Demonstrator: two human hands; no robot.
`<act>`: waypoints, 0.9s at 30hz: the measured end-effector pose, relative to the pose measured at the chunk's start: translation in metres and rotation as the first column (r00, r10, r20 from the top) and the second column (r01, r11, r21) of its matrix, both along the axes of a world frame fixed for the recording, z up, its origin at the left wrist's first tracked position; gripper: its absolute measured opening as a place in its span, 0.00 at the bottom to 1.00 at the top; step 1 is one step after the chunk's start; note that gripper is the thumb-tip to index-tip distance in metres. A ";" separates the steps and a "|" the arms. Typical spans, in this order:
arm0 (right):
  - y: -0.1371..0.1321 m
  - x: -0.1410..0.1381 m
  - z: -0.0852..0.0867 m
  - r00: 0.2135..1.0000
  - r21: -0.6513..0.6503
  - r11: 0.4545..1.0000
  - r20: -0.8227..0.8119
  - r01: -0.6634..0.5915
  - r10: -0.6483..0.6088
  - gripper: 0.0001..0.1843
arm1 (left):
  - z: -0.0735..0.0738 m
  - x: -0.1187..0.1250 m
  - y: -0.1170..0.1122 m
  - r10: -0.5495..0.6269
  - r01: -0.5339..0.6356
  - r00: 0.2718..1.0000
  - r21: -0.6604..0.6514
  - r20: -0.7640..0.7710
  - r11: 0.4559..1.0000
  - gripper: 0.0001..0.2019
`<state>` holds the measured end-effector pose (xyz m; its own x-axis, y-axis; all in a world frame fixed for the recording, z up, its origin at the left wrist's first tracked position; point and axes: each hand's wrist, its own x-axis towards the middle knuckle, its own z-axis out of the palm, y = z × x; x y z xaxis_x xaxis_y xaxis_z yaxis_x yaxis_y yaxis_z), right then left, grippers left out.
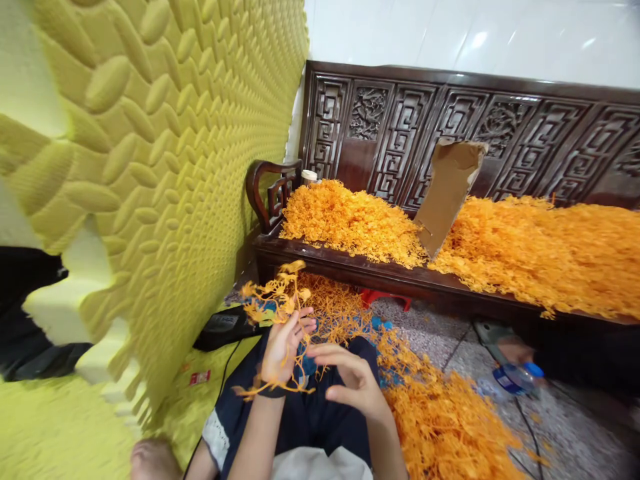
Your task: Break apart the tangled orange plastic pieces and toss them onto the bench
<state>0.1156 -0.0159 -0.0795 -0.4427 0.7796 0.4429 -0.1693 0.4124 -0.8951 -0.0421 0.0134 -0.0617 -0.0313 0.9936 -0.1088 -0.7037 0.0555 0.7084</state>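
Carved wooden bench (380, 277) behind left hand (285, 347) curled around orange sprig (280, 293), right hand (353, 383) loosely open alongside.

Fig. 1 | 9 o'clock: yellow embossed foam panel (165, 133), upright | 1 o'clock: carved dark wooden settee (400, 127) against white tiled wall (450, 33) | on its seat: tilted cardboard sheet (447, 193) | 11 o'clock: white cup (309, 176) | 4 o'clock: plastic bottle (517, 377) on speckled floor (450, 347) | 8 o'clock: black device (225, 327)

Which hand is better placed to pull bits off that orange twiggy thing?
Probably the right hand. It is free, fingers open beside the orange sprig, while the left hand is busy gripping that sprig and holding it up.
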 end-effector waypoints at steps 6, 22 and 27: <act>0.047 0.028 -0.125 0.229 0.266 0.613 0.761 0.744 -0.608 0.31 | 0.000 -0.019 0.000 0.079 -0.067 0.990 0.102 -0.118 0.993 0.18; 0.061 0.011 -0.193 -0.169 0.449 0.561 0.861 0.696 -0.479 0.35 | -0.004 -0.014 -0.003 -0.011 0.023 0.995 0.117 -0.098 0.993 0.16; 0.060 0.011 -0.190 -0.216 0.469 0.564 0.863 0.680 -0.457 0.32 | -0.005 -0.016 -0.004 -0.011 0.024 0.995 0.134 -0.103 0.991 0.15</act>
<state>0.1264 0.0439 -0.2694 0.3149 0.9468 0.0669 0.9444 -0.3055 -0.1220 -0.0585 0.0094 -0.0668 -0.0177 0.9994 0.0287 -0.6273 -0.0334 0.7781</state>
